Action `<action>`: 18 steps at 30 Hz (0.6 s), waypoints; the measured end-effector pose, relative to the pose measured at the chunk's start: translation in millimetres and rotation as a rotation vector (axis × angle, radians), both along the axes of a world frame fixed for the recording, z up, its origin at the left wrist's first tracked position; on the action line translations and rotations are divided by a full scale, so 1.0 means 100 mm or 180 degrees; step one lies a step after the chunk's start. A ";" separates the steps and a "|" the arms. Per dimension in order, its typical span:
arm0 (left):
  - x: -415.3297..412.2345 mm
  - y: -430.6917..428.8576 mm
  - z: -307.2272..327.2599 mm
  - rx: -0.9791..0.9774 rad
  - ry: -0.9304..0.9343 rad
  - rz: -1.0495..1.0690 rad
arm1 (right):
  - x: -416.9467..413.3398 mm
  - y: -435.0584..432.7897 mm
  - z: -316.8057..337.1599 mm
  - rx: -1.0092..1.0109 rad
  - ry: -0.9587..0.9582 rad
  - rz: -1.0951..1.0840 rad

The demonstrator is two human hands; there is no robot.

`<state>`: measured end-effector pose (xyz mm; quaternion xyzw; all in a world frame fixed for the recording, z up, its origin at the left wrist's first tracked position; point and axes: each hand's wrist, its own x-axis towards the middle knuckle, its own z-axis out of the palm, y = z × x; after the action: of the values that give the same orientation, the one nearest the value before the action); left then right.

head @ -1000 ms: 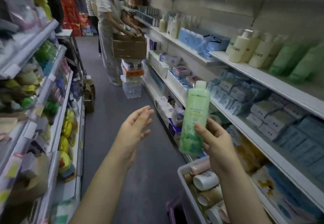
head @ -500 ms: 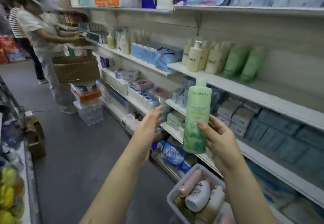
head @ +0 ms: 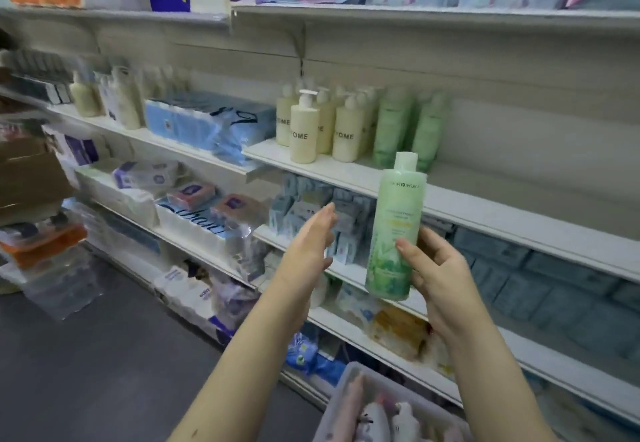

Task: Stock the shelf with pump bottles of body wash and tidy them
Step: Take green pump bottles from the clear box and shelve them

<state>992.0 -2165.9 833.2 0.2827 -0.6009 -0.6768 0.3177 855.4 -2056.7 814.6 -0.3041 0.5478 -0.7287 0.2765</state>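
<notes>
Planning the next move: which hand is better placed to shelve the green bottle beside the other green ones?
Right. The right hand grips the green bottle upright, just below the shelved green bottles; the left hand is open and empty.

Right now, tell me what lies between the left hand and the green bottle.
Nothing, by the head view: the left hand is apart from the green bottle, which the right hand grips. Only shelved blue-grey packs show behind the gap.
</notes>
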 end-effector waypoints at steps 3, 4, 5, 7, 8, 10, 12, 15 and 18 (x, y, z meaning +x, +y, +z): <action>-0.31 -0.17 0.07 -0.0004 0.0014 -0.0293 | -0.20 -0.11 0.08 -0.0072 0.0030 -0.0217; -0.41 -0.24 0.09 0.0036 0.0041 -0.0366 | -0.28 -0.16 0.09 -0.0118 0.0035 -0.0288; -0.52 -0.33 0.11 0.0061 0.0060 -0.0443 | -0.35 -0.21 0.10 -0.0132 0.0044 -0.0368; -0.75 -0.52 0.11 0.0040 0.0058 -0.0594 | -0.50 -0.35 0.11 -0.0126 0.0095 -0.0558; -0.86 -0.62 0.11 0.0028 0.0054 -0.0667 | -0.57 -0.42 0.10 -0.0140 0.0119 -0.0659; -1.06 -0.81 0.10 -0.0051 0.0054 -0.0856 | -0.70 -0.57 0.12 -0.0168 0.0136 -0.0861; -1.26 -1.01 0.09 -0.0149 0.0056 -0.1079 | -0.86 -0.73 0.16 -0.0147 0.0221 -0.1023; -1.54 -1.30 0.09 -0.0259 0.0088 -0.1280 | -1.11 -0.95 0.24 -0.0136 0.0283 -0.1177; -1.80 -1.53 0.08 -0.0425 0.0115 -0.1418 | -1.31 -1.15 0.26 -0.0083 0.0421 -0.1267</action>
<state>811.7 -2318.7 841.7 0.1093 -0.6861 -0.6939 0.1893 724.3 -2171.4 840.3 -0.2406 0.6045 -0.7544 0.0866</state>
